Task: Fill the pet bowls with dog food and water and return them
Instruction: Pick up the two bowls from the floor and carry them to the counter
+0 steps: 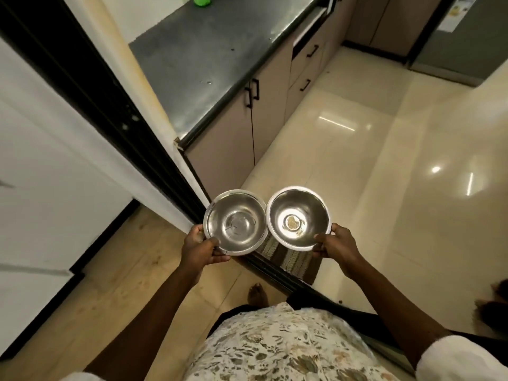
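Note:
I hold two steel pet bowls side by side at waist height in a doorway. My left hand grips the near-left rim of the left bowl, which has a thin film of water at its bottom. My right hand grips the right rim of the right bowl, which has a few brown crumbs at its centre. The two rims almost touch.
A dark grey counter over beige cabinets runs ahead on the left, with a green object at its far end. A striped mat lies on the glossy floor past the black door frame. A fridge stands far right.

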`<action>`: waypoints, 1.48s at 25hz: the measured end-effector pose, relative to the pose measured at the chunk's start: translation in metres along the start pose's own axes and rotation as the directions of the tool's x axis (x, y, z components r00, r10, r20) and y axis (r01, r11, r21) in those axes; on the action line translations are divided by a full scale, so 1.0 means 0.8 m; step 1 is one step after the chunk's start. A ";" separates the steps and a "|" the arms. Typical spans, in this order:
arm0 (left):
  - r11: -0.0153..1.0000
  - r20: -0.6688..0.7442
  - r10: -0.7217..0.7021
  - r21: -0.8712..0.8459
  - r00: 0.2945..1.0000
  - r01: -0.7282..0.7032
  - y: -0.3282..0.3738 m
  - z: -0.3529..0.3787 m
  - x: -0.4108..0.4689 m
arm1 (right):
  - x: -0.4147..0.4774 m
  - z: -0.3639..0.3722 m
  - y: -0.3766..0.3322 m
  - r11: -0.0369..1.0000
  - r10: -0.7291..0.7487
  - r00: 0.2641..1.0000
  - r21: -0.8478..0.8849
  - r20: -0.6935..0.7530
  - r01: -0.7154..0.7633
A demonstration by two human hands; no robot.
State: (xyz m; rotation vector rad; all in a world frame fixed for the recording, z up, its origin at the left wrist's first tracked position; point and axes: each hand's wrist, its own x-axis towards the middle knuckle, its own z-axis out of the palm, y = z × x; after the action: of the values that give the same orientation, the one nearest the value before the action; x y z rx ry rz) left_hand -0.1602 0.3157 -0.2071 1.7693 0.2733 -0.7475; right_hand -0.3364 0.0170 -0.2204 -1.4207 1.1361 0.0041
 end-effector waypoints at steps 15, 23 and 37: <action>1.000 0.048 -0.015 0.021 0.999 0.014 0.136 0.155 0.133 | 0.187 -0.086 -0.086 0.998 0.012 0.997 0.062 -0.070 -0.008; 0.994 -0.098 -0.044 -0.108 0.994 0.033 0.232 0.349 0.162 | 0.373 -0.229 -0.204 1.000 0.010 0.997 -0.004 0.081 -0.010; 0.911 -0.372 -0.125 -0.410 0.920 -0.042 0.382 0.493 0.280 | 0.651 -0.243 -0.461 0.950 -0.140 0.935 -0.220 0.327 0.219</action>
State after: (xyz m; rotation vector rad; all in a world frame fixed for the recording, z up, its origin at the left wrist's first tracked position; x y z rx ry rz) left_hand 0.0389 -0.1923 -0.1696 1.4928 0.6919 -0.3211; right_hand 0.0386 -0.5344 -0.2103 -1.6818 0.7619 0.2411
